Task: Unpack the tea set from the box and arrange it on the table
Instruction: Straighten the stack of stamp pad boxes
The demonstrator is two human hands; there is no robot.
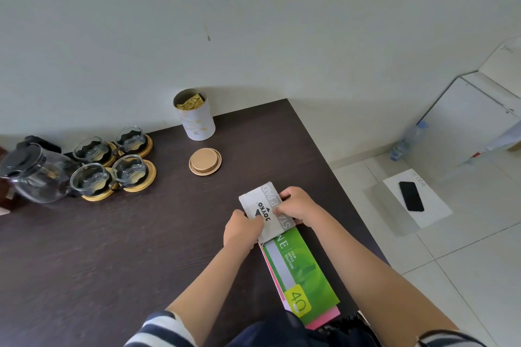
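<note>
A: What are the hands doing?
B: The left hand (242,229) and right hand (296,204) both grip a small grey box (265,211) over a green box (301,270) near the surface's (112,248) right edge

A: And the tea set?
B: Mostly out, I'd say: glass teapot (36,175) and four cups (112,160) on coasters at the far left, open tin (194,114) by the far edge, its lid (205,161) beside it; little seems left

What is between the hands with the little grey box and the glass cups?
Nothing visible. Both hands, left hand and right hand, hold the small grey cardboard box; only bare dark wooden table lies between it and the glass cups on round wooden coasters.
</note>
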